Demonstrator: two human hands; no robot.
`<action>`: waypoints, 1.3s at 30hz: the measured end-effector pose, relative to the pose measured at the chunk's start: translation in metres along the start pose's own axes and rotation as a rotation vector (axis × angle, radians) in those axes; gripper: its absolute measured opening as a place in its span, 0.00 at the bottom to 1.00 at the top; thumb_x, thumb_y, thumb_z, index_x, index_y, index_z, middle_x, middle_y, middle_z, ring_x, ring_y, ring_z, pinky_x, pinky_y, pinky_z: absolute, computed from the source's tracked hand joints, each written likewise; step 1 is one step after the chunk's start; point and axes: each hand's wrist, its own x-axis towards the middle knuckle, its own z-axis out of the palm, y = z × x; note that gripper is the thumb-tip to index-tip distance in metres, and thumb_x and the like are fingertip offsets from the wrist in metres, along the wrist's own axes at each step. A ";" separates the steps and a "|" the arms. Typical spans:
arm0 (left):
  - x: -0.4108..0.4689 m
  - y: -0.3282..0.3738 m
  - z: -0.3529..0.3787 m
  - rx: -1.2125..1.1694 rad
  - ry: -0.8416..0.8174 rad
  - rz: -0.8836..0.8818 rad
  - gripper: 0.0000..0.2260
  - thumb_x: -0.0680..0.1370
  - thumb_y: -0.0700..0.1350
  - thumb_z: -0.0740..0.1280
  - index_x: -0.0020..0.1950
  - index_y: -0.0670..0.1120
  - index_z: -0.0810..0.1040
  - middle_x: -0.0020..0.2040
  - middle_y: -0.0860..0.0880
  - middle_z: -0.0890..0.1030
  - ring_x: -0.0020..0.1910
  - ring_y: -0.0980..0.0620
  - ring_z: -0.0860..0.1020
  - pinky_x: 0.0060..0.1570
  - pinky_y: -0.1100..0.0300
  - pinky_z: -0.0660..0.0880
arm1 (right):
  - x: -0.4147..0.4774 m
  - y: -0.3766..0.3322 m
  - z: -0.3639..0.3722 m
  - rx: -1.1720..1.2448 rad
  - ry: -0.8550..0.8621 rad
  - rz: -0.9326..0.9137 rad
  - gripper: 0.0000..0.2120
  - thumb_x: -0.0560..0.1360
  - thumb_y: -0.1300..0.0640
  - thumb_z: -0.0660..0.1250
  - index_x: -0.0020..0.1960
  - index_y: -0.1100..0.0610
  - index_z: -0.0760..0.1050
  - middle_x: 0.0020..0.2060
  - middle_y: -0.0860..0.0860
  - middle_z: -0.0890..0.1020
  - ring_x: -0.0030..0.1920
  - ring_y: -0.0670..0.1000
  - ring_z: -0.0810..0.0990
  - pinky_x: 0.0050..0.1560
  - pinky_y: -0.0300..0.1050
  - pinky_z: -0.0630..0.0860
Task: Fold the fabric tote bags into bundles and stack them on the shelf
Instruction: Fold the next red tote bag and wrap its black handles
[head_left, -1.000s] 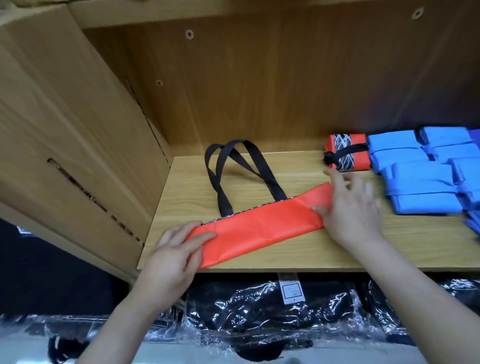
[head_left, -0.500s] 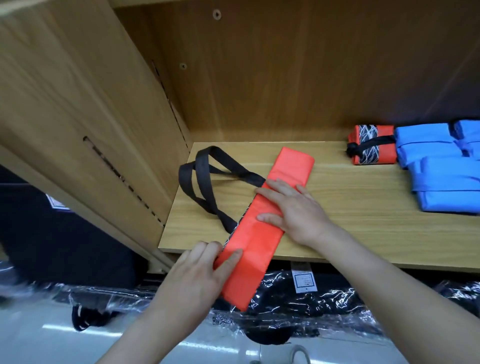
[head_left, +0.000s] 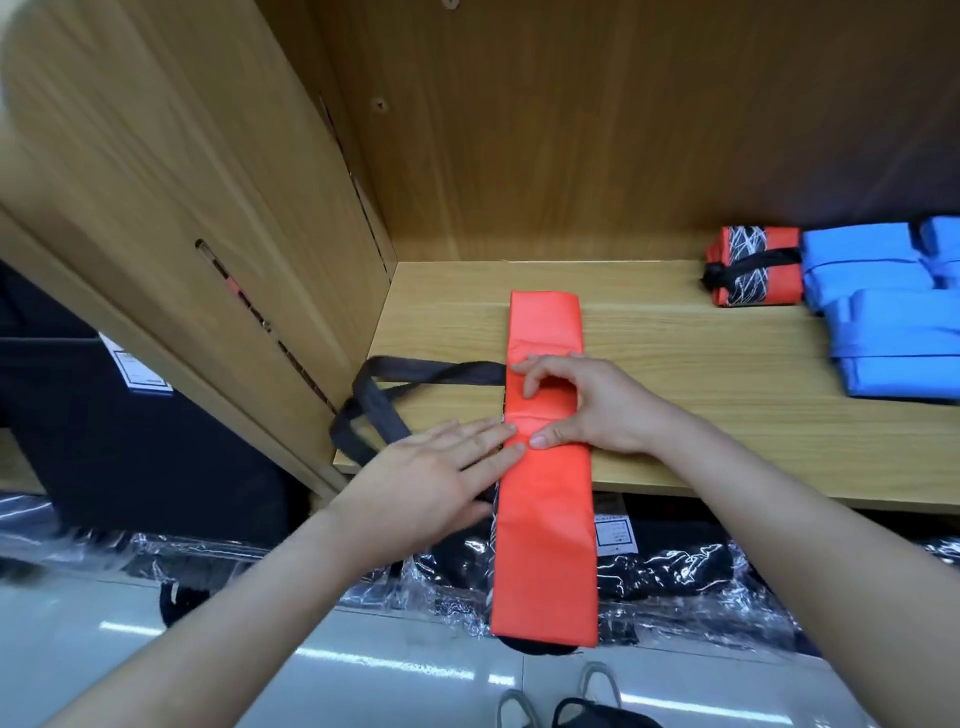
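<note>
An orange tote bag (head_left: 545, 545), folded into a long narrow strip, lies front to back across the wooden shelf (head_left: 701, 374), and its near half hangs over the front edge. Its black handles (head_left: 395, 384) trail to the left on the shelf. My left hand (head_left: 431, 483) lies flat, fingers straight, pressing the strip's left edge near the shelf front. My right hand (head_left: 587, 405) rests on the strip's middle, fingertips and thumb pressing the fabric. A finished orange bundle (head_left: 753, 267) tied with a black strap sits at the back right, beside stacked blue bundles (head_left: 893, 317).
The cabinet's side panel (head_left: 208, 208) rises close on the left, next to the handles. Below the shelf lie black items in clear plastic wrap (head_left: 675, 571) with white labels. Shoes (head_left: 566, 696) show on the grey floor at the bottom.
The orange strip has turned from slanted to straight front-to-back, with more of it hanging over the edge. My left hand let go of its end and now presses flat on its left edge.
</note>
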 end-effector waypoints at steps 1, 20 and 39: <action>0.005 0.000 0.004 -0.079 -0.010 -0.043 0.28 0.76 0.57 0.60 0.75 0.49 0.66 0.74 0.50 0.69 0.71 0.49 0.70 0.65 0.49 0.72 | -0.002 -0.001 0.001 0.044 0.028 -0.009 0.19 0.62 0.57 0.81 0.49 0.52 0.77 0.63 0.44 0.76 0.67 0.46 0.70 0.70 0.42 0.61; 0.055 0.028 -0.007 -0.576 0.291 -0.773 0.12 0.79 0.55 0.65 0.47 0.47 0.79 0.39 0.50 0.83 0.40 0.47 0.79 0.37 0.57 0.66 | -0.051 -0.027 0.024 -0.068 0.538 0.309 0.30 0.71 0.49 0.74 0.69 0.49 0.65 0.46 0.48 0.83 0.41 0.52 0.81 0.46 0.49 0.77; 0.037 0.027 0.012 -0.291 0.079 -0.355 0.30 0.79 0.62 0.42 0.76 0.52 0.63 0.78 0.54 0.59 0.78 0.56 0.53 0.75 0.58 0.53 | -0.031 -0.030 0.012 -0.249 0.255 0.419 0.23 0.77 0.47 0.66 0.70 0.50 0.68 0.56 0.53 0.73 0.57 0.56 0.76 0.56 0.48 0.74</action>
